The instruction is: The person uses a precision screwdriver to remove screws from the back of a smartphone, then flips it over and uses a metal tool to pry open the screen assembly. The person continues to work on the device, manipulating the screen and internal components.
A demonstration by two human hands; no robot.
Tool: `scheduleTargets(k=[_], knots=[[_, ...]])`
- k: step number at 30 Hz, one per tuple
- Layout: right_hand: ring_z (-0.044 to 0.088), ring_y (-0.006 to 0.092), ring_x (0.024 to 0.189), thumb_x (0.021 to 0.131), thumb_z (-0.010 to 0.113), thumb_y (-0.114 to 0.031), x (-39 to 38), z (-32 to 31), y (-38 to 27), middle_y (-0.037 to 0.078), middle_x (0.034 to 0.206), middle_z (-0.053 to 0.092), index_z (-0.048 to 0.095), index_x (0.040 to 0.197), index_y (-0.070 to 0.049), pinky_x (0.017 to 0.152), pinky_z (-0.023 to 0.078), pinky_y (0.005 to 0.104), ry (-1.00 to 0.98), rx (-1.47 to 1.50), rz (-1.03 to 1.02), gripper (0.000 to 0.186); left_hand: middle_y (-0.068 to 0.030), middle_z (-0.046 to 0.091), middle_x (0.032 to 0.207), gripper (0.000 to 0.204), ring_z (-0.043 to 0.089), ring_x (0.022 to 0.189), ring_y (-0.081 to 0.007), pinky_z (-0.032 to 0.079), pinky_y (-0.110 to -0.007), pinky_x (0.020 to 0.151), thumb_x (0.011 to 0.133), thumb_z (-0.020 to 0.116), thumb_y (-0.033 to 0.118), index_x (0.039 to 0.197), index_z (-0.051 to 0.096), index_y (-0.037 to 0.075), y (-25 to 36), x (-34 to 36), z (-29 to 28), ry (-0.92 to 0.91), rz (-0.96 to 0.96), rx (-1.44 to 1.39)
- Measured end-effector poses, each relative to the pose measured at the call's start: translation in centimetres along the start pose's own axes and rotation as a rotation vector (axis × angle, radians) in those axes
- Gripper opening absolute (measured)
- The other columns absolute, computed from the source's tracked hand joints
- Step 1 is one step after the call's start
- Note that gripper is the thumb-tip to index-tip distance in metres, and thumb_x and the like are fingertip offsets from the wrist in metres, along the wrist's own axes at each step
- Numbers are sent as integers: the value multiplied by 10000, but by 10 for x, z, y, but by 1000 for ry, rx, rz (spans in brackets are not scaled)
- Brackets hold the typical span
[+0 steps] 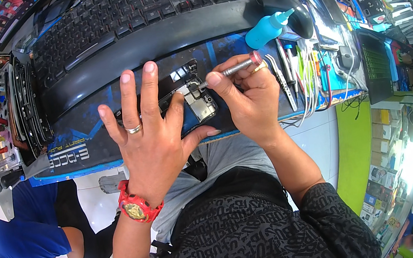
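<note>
A disassembled phone [203, 109] lies on the dark printed mat, its metal parts and inner circuitry exposed. My left hand [150, 133] rests over its left side with the fingers spread. The index fingertip touches the phone's inside, and the thumb lies along its near edge. In my right hand [251, 99] is a slim silver screwdriver [234, 69] with a red end, pinched between thumb and fingers. It slants leftward, its tip at the phone's upper right part. My left palm and fingers cover some of the phone.
Beyond the mat [83, 141] stand a black keyboard [107, 22] and a teal squeeze bottle [264, 31]. Tweezers [281, 81] and bundled white cables [309, 71] lie to the right. Upright dark panels [28, 109] and tools line the left. A person in blue [28, 224] sits lower left.
</note>
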State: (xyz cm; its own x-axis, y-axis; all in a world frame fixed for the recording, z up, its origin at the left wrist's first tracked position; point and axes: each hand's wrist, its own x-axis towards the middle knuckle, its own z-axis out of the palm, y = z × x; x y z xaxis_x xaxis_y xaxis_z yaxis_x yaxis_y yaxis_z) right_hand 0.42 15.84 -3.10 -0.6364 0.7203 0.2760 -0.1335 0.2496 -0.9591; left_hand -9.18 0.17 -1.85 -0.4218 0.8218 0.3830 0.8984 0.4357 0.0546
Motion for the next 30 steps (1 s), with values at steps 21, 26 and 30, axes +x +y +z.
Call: scheduleTargets(k=[21,26,30], knots=[[651,105,704,902,784,-61,-1,-1,-3,69,806,704,659,908,28,635,518,246,-19,-100,-38,154,-165,344,1625,639,195,1540,-377,-54,-608,1216,772,692,725,1081,787,174,-1,-1,3,35,13,16],[682,141,736,874,796,-17,6,0,-9,86,876,721,660,987,22,651,537,256,-139,-261,-244,181,-99,370,1625,624,237,1534,-358,-45,-636,1216,746,691,737,1002,797,178,0,-2,5,49,-36,-18],[702,171,745,840,821,-21,8,13,-14,100,919,726,655,1147,19,620,555,279,-74,-256,-347,351,-94,382,1620,636,251,1531,-354,-39,-635,1216,773,651,750,1046,779,190,-1,-2,7,66,-22,-4]])
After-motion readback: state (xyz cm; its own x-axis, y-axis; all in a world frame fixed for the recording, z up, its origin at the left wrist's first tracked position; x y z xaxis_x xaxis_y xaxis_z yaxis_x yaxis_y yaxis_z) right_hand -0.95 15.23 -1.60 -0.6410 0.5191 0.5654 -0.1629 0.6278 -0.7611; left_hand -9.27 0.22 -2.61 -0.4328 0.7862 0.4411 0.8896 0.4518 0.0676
